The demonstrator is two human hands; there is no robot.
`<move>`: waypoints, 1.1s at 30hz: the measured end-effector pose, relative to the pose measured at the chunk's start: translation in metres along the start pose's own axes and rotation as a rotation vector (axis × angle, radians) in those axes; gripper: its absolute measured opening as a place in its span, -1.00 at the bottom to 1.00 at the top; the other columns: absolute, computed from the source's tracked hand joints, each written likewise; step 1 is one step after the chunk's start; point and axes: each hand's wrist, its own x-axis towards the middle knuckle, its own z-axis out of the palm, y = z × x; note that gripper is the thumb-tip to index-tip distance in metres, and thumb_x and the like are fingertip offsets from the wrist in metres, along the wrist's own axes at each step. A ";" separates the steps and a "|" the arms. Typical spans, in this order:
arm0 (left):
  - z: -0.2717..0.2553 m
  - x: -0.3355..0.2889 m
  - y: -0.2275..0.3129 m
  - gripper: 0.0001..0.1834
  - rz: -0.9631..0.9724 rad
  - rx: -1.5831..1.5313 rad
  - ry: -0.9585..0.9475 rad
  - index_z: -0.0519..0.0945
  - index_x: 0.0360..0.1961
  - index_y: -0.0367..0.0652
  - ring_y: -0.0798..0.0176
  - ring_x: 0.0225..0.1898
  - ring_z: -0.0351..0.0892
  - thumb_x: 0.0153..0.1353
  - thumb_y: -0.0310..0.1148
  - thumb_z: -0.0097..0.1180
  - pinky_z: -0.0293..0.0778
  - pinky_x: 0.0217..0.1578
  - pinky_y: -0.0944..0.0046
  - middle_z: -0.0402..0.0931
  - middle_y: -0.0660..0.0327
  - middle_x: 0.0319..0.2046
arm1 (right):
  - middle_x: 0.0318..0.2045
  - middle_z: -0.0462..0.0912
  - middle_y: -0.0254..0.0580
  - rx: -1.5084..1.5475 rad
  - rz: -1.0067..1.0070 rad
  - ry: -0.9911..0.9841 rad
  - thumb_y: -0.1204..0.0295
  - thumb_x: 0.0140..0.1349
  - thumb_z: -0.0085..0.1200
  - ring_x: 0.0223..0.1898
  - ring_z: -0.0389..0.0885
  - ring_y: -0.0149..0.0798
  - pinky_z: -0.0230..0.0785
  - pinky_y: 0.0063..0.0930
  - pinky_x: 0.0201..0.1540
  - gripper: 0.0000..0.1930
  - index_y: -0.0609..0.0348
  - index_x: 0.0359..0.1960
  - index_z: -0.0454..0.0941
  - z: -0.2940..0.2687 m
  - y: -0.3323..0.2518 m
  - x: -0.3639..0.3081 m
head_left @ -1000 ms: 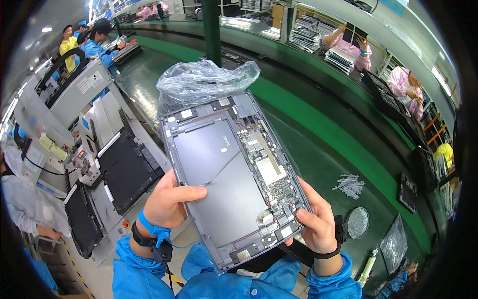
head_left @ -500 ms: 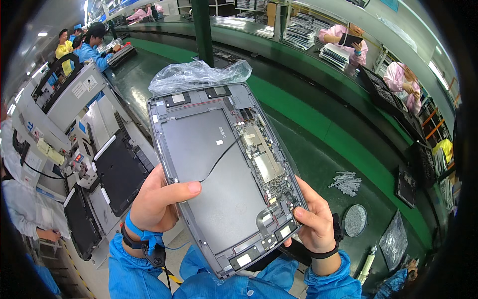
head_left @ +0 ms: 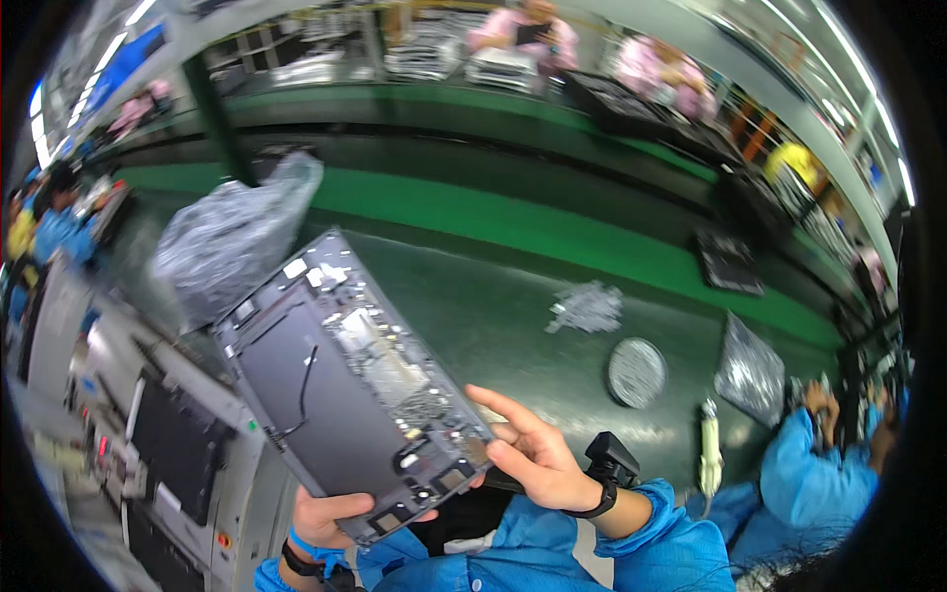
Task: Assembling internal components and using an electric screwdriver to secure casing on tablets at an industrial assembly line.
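Note:
An opened tablet (head_left: 330,395) lies tilted in front of me, its grey back shell facing up. A circuit board (head_left: 395,370) runs along its right side, and a loose black cable (head_left: 308,385) curves over the bare shell. My left hand (head_left: 330,515) is closed on the lower left corner, thumb on top. At the lower right edge, my right hand (head_left: 538,459) holds the tablet between its thumb and fingers partly hidden beneath; the index finger stretches out beyond the edge. A crumpled clear plastic bag (head_left: 237,242) lies behind the tablet's upper end.
On the green bench are a pile of small grey strips (head_left: 587,307), a round dish (head_left: 636,373), a pale electric screwdriver (head_left: 710,449) and a plastic bag (head_left: 748,370). A machine with black trays (head_left: 178,444) stands left. A co-worker in blue (head_left: 814,479) is close on the right.
My view has swung right. The tablet has moved lower and left in it and tilted further; my left hand sits at its lower corner, and my right index finger has stretched out.

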 end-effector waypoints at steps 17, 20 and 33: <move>0.024 0.080 -0.027 -0.43 -0.208 -0.017 -0.181 0.37 0.21 -0.36 -0.16 -0.10 0.68 0.13 -0.79 0.12 0.63 -0.15 -0.12 0.54 -0.20 0.02 | -0.37 0.46 -0.41 0.725 -0.570 1.427 0.22 0.49 -0.05 -0.41 0.40 -0.54 0.24 -0.61 -0.41 -0.70 0.00 0.15 0.46 -0.182 0.103 -0.310; 0.031 0.071 -0.024 -0.45 -0.199 0.007 -0.118 0.38 0.20 -0.38 -0.10 -0.10 0.69 0.15 -0.76 0.13 0.63 -0.12 -0.06 0.56 -0.16 0.02 | -0.35 0.44 -0.40 0.403 -0.690 1.195 0.22 0.50 -0.06 -0.39 0.39 -0.56 0.21 -0.64 -0.39 -0.62 0.02 0.26 0.40 -0.215 0.123 -0.343; 0.040 0.038 -0.018 -0.45 -0.178 0.122 -0.127 0.32 0.23 -0.40 -0.10 -0.04 0.67 0.20 -0.74 0.11 0.66 -0.03 -0.06 0.50 -0.12 0.09 | -0.06 0.58 0.07 -0.756 -0.825 1.312 0.22 0.53 -0.20 0.06 0.56 -0.06 0.32 -0.17 0.27 -0.65 0.30 0.02 0.41 -0.252 -0.022 -0.224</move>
